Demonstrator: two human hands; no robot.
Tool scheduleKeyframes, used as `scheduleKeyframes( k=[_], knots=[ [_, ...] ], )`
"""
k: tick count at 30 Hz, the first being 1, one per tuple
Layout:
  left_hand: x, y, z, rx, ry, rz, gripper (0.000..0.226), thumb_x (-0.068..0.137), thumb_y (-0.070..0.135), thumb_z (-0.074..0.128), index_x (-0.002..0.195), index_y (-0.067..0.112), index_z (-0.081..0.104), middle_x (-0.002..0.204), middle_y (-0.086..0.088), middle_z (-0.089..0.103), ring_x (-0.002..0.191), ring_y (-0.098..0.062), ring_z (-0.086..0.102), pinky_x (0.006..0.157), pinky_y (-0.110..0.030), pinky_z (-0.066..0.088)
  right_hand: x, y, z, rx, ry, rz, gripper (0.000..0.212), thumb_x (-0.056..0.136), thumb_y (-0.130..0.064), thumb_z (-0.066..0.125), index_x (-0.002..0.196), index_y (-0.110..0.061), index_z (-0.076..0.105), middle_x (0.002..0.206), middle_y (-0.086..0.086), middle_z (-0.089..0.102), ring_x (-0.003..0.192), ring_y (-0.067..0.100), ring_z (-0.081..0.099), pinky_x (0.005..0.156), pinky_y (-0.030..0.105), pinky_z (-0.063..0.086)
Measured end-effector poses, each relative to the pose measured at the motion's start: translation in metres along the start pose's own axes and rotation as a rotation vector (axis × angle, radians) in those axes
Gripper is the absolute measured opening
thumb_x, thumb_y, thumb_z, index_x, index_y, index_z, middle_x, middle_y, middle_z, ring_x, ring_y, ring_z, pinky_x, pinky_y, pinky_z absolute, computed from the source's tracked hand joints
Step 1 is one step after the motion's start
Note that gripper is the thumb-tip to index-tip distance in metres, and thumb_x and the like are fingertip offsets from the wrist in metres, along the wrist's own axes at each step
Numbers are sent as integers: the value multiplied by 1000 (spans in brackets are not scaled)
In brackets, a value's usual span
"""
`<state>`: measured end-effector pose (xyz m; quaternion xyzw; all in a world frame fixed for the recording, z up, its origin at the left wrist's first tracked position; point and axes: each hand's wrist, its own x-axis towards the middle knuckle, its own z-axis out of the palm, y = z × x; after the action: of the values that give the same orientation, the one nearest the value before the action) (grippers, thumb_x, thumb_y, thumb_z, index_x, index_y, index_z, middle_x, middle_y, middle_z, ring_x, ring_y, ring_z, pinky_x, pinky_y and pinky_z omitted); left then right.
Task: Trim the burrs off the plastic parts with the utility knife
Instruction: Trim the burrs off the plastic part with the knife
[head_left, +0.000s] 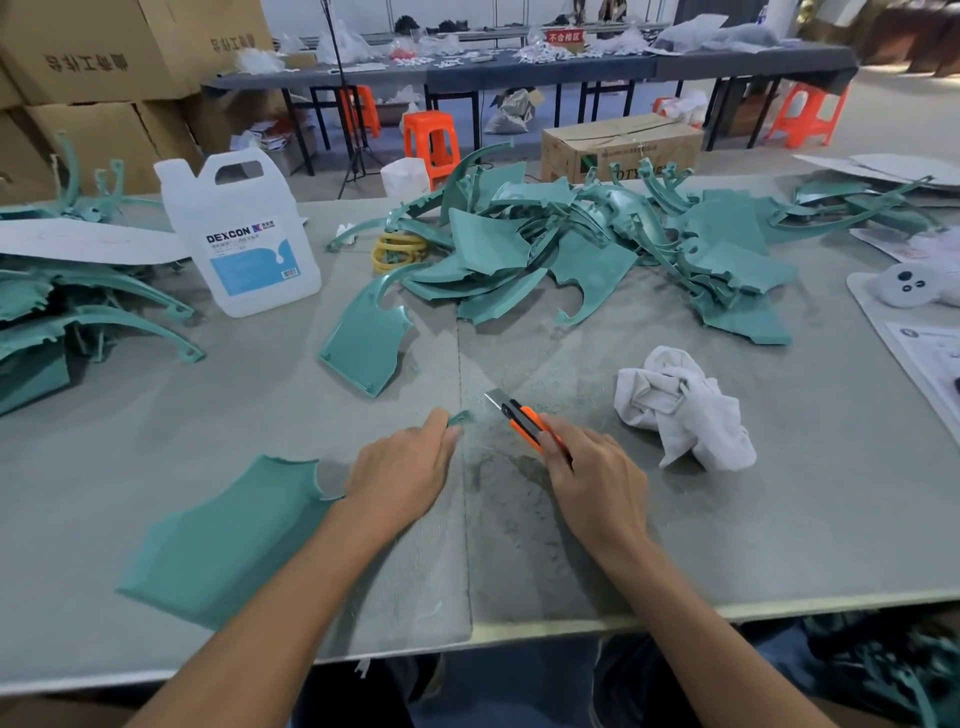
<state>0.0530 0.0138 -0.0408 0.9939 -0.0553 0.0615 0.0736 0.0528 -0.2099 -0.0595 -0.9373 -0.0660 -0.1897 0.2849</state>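
Note:
A flat teal plastic part (218, 540) lies on the grey table in front of me, reaching from the lower left up under my left hand (402, 475). That hand grips the part's thin hooked tip, which pokes out past the fingers. My right hand (592, 480) holds an orange utility knife (524, 418) with its blade extended. The blade points up and left, a short way right of the hooked tip and not touching it.
A big pile of teal parts (597, 244) fills the far middle, one loose part (366, 340) lies nearer, and more parts (78, 306) are stacked at the left. A white jug (239, 234) stands back left. A crumpled white rag (680, 408) lies right of the knife.

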Motion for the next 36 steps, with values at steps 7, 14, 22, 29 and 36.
scheduleKeyframes(
  k=[7, 14, 22, 29, 36],
  knots=[
    [18, -7, -17, -181, 28, -47, 37, 107, 45, 25, 81, 24, 41, 81, 0, 53, 79, -22, 53, 69, -37, 41, 0, -2, -3, 32, -16, 28, 28, 105, -45, 47, 129, -44, 61, 99, -13, 72, 92, 19, 62, 63, 32, 39],
    [-28, -43, -36, -161, 153, -319, 62, 92, 71, 45, 135, 28, 53, 131, -6, 58, 122, -31, 51, 100, -43, 38, 1, -2, -6, 96, -17, 80, 34, 103, -49, 40, 125, -41, 64, 97, -14, 70, 90, 19, 61, 65, 33, 36],
    [-157, -120, -50, -274, 98, -598, 116, 57, 87, 43, 150, 19, 42, 153, -10, 44, 139, -33, 39, 114, -51, 30, 0, -1, -5, 116, -40, 119, 32, 105, -42, 45, 127, -32, 66, 105, -6, 72, 100, 24, 63, 72, 35, 40],
    [-176, -159, -61, -140, -50, -795, 118, 51, 98, 52, 137, 19, 37, 145, -13, 45, 132, -36, 43, 104, -50, 39, 0, -3, -6, 97, -35, 113, 31, 105, -39, 46, 125, -30, 67, 97, -2, 72, 93, 26, 63, 68, 34, 37],
    [-175, -182, -72, -280, -79, -899, 145, 37, 93, 54, 156, 16, 24, 158, -16, 35, 143, -35, 35, 115, -46, 28, -2, -4, -9, 117, -32, 104, 30, 104, -39, 48, 124, -29, 68, 99, 0, 72, 93, 29, 63, 70, 35, 38]
  ],
)
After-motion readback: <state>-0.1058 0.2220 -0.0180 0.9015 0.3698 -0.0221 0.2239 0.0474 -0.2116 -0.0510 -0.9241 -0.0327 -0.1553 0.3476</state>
